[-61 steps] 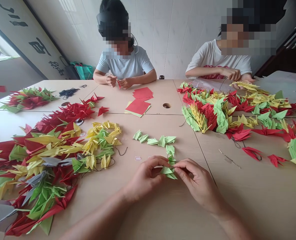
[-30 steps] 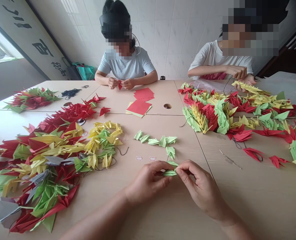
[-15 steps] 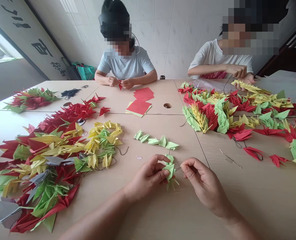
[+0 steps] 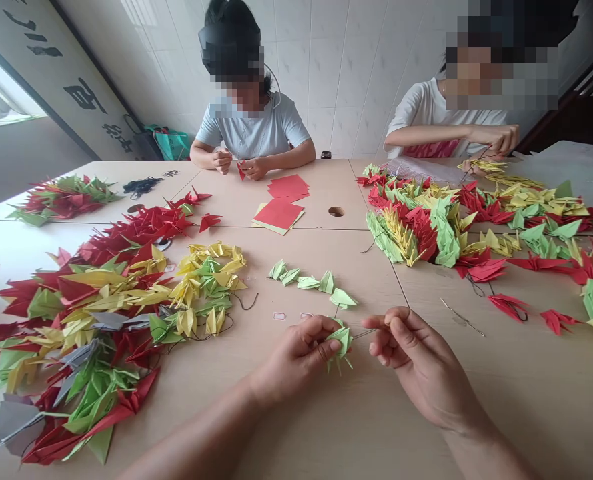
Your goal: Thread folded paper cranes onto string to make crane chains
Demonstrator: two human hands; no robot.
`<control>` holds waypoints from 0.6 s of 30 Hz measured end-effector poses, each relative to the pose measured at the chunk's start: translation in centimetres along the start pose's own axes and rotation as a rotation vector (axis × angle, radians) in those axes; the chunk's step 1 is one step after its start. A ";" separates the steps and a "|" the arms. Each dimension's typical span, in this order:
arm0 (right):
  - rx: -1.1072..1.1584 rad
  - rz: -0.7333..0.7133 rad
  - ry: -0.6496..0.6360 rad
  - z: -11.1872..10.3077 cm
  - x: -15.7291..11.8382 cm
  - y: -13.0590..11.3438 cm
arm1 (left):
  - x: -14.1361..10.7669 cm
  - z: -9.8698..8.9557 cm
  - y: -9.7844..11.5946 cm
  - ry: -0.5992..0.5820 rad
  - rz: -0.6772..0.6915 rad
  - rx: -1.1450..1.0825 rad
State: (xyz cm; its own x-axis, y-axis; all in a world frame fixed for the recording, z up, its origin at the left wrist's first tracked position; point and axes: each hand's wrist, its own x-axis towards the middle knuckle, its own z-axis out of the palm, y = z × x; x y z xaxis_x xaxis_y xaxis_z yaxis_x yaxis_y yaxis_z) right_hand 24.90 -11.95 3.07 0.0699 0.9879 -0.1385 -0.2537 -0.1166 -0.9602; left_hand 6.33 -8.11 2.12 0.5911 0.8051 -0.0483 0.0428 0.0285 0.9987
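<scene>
head view, seamed beige table (image 4: pixel 296 433), tiled wall (image 4: pixel 321 80), green origami (image 4: pixel 343 339)

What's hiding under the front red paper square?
Green paper and yellow paper peek out from under the red paper square. The rest is covered, so I can't tell how many sheets there are.

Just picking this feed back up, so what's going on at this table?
The person's left hand pinches green folded paper pieces, while the right hand, apart from them, holds a thin strand leading from them; I can't tell thread from needle. More green pieces lie in a row on the table just beyond. Opposite, a person in light blue holds red paper, and a person in white handles yellow pieces.
</scene>
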 end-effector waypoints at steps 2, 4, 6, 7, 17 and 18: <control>0.095 0.034 -0.023 0.0 0.0 -0.2 | 0.0 0.0 0.0 0.007 0.008 0.030; 0.138 0.038 -0.044 -0.2 0.2 -0.2 | 0.0 0.0 0.0 0.015 0.010 0.066; 0.141 0.021 -0.040 -0.4 0.3 -0.2 | 0.0 -0.1 0.0 0.018 0.010 0.098; 0.138 0.006 -0.023 -0.5 0.4 -0.1 | 0.0 -0.1 0.0 0.022 0.011 0.110; 0.083 -0.101 0.083 -1.6 1.1 -0.2 | 0.0 -0.1 -0.6 0.056 0.015 0.156; 0.053 -0.106 0.090 -1.6 1.0 -0.2 | 0.0 -0.1 -0.6 0.064 0.018 0.172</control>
State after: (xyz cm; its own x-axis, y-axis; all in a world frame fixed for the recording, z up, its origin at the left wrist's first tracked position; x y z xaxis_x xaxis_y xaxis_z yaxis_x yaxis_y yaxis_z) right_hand 26.56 -11.08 2.75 0.1848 0.9809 -0.0602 -0.2908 -0.0039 -0.9568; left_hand 6.23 -8.05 1.48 0.5408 0.8408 -0.0233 0.1727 -0.0839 0.9814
